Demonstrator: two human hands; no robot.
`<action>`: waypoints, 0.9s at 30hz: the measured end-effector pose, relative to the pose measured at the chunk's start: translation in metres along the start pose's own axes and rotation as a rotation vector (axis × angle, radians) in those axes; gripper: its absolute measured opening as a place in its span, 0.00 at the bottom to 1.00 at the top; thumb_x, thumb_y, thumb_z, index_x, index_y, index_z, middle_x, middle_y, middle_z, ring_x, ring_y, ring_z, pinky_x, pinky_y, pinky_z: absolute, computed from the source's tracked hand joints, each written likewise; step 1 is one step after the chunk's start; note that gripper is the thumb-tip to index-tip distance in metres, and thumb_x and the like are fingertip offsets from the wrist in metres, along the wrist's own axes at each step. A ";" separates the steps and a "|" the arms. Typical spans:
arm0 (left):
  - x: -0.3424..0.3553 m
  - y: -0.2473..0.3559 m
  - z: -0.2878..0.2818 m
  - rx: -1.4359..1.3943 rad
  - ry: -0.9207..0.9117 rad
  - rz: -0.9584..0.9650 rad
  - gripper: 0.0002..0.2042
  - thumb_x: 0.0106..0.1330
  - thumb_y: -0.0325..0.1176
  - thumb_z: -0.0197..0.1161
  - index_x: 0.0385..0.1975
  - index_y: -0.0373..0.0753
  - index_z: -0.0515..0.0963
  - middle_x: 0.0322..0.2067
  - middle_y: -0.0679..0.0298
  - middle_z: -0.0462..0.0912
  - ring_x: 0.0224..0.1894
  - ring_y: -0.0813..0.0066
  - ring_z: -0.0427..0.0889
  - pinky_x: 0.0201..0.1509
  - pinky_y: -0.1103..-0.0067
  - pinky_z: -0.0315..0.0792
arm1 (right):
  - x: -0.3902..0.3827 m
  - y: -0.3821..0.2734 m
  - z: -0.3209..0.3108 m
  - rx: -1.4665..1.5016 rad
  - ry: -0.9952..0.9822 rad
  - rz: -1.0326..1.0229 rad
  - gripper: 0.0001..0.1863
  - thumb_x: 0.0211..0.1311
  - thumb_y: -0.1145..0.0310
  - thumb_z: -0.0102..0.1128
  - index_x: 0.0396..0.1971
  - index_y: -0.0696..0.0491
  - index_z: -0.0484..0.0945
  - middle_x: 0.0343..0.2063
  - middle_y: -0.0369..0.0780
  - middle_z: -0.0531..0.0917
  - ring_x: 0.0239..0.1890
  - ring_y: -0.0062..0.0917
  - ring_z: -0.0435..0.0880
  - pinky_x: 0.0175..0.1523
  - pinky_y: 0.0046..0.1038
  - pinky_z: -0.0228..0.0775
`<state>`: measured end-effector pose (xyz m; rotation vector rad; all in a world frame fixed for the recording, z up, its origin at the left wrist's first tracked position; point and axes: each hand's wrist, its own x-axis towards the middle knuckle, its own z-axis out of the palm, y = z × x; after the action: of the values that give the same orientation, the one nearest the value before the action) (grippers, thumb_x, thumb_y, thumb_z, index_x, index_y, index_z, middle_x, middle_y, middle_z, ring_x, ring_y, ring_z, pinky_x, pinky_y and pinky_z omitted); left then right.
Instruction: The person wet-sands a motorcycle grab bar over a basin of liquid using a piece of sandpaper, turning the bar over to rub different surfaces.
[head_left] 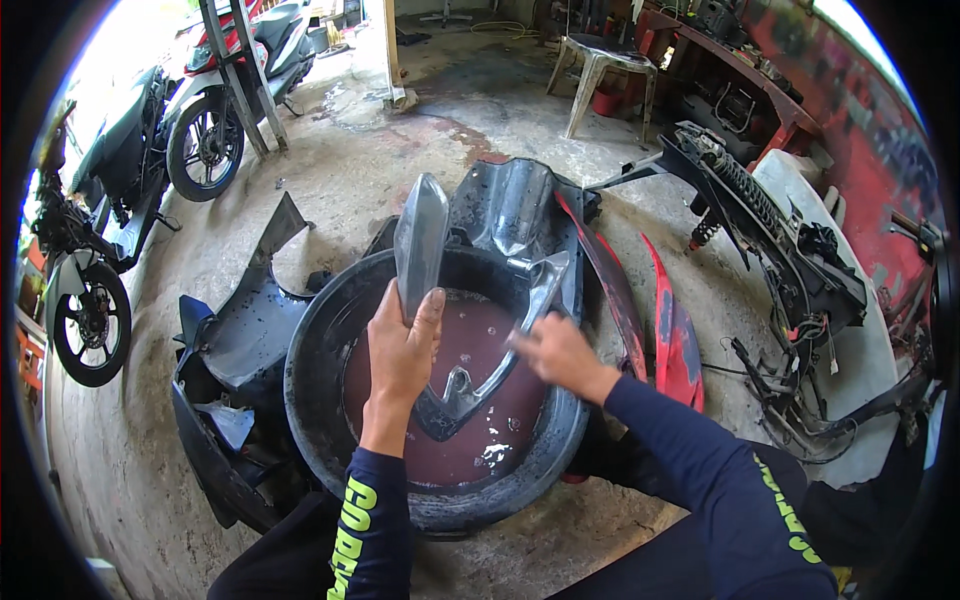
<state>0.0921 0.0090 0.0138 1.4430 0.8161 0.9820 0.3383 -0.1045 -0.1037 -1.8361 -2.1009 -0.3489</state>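
Observation:
A V-shaped grey motorcycle body part (pixel 423 232) is tilted over a round black basin (pixel 308 375). My left hand (pixel 400 340) is closed around its left arm, thumb on the right side. The pointed bottom of the part, with a mounting hole, hangs just above or at the reddish-brown water (pixel 475 335); I cannot tell if it touches. My right hand (pixel 565 352) is curled beside the part's right arm, fingertips at its edge and slightly blurred. Whatever is pinched in those fingers is hidden.
Dark fairing panels (pixel 255 335) lie left of the basin, and a black panel (pixel 500 200) behind it. Red panels (pixel 678 330) rest on the right, near a stripped motorcycle frame (pixel 760 220). Motorcycles (pixel 205 140) stand at far left, a stool (pixel 610 65) at the back.

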 end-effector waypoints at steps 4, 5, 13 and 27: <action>-0.002 0.000 0.002 -0.037 0.013 -0.014 0.18 0.71 0.48 0.65 0.38 0.36 0.74 0.18 0.72 0.71 0.17 0.87 0.68 0.19 0.85 0.63 | 0.018 0.021 -0.015 -0.055 0.044 0.027 0.16 0.57 0.64 0.66 0.47 0.40 0.85 0.30 0.35 0.75 0.38 0.30 0.75 0.38 0.35 0.66; -0.002 -0.001 0.004 -0.041 0.012 -0.014 0.18 0.71 0.48 0.65 0.38 0.36 0.74 0.18 0.72 0.71 0.17 0.87 0.68 0.19 0.85 0.63 | 0.020 0.025 -0.015 -0.043 0.115 0.125 0.15 0.57 0.64 0.66 0.46 0.40 0.85 0.30 0.35 0.75 0.37 0.30 0.75 0.38 0.34 0.66; -0.003 -0.002 -0.004 -0.002 0.024 -0.006 0.17 0.72 0.47 0.64 0.38 0.37 0.73 0.17 0.72 0.71 0.17 0.88 0.68 0.19 0.84 0.63 | 0.021 0.002 -0.006 -0.141 0.027 -0.013 0.13 0.60 0.61 0.65 0.45 0.39 0.86 0.29 0.35 0.75 0.37 0.31 0.74 0.38 0.35 0.63; 0.000 -0.009 -0.001 0.023 0.013 0.029 0.18 0.72 0.48 0.64 0.37 0.37 0.73 0.17 0.72 0.72 0.17 0.87 0.69 0.19 0.84 0.64 | 0.008 0.010 0.003 -0.060 0.024 -0.119 0.13 0.60 0.63 0.63 0.45 0.37 0.86 0.28 0.34 0.74 0.36 0.31 0.74 0.37 0.36 0.60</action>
<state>0.0911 0.0103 0.0044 1.4733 0.8196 1.0077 0.3473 -0.0946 -0.1031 -1.7346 -2.2116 -0.4656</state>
